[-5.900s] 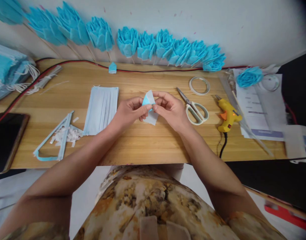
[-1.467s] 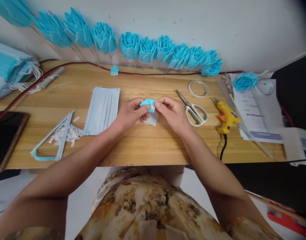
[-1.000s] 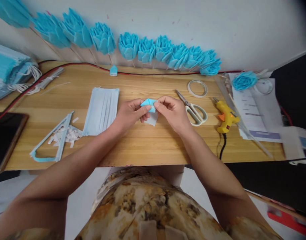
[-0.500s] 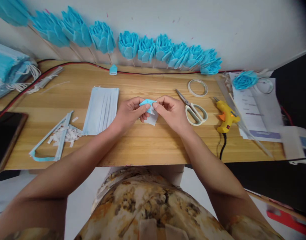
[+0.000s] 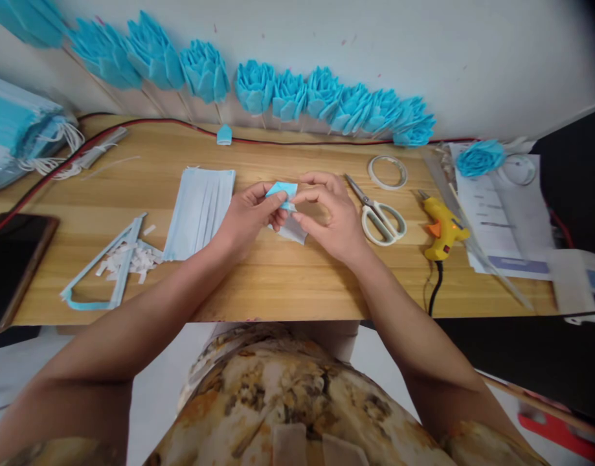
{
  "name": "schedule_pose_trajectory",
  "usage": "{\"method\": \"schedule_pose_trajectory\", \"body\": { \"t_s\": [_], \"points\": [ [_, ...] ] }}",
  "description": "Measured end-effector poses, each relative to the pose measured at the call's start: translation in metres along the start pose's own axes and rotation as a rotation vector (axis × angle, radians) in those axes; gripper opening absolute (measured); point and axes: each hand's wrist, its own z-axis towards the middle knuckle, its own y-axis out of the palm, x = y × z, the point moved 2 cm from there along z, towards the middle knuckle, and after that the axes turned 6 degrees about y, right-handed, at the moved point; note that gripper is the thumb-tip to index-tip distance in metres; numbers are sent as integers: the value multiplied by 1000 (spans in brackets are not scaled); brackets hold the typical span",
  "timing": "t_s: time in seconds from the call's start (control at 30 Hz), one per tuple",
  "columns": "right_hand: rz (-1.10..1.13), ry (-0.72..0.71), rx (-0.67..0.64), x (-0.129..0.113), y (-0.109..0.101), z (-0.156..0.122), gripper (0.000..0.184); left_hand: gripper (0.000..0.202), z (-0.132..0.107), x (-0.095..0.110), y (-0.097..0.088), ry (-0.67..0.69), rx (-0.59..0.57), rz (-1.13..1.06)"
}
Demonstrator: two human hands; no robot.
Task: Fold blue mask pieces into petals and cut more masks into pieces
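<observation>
My left hand (image 5: 252,212) pinches a small folded piece of bright blue mask fabric (image 5: 283,189) between thumb and fingers. At the fabric's right edge is my right hand (image 5: 330,213), its fingers curved and apart. Thumb and forefinger tips come close to the edge; whether they touch it I cannot make out. Under the hands a pale fabric piece (image 5: 293,230) lies on the table, partly covered. Flat face masks (image 5: 200,210) lie just left of my left hand. Scissors with white handles (image 5: 377,213) rest to the right of my right hand.
Blue fabric flowers (image 5: 254,87) on sticks line the wall. A yellow glue gun (image 5: 441,226), a tape roll (image 5: 387,172) and papers (image 5: 501,220) lie right. At left are white scraps (image 5: 129,260), cut mask strips (image 5: 74,278), a phone (image 5: 18,265) and bagged masks (image 5: 15,129).
My right fingers have loosened and spread from their pinch on the blue fabric. The piece has turned in my left hand, which keeps its hold.
</observation>
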Motion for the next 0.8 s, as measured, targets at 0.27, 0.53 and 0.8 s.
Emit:
{"method": "schedule_pose_trajectory", "body": {
  "t_s": [0.27,0.53,0.8],
  "points": [
    [220,145,-27,4,4,0,6,11,0,-4,-2,55,-24,98],
    [427,322,-7,8,9,-1,11,14,-1,-4,-1,39,-37,129],
    [452,353,11,9,10,-1,12,15,-2,-4,-2,23,-66,142]
  ]
}}
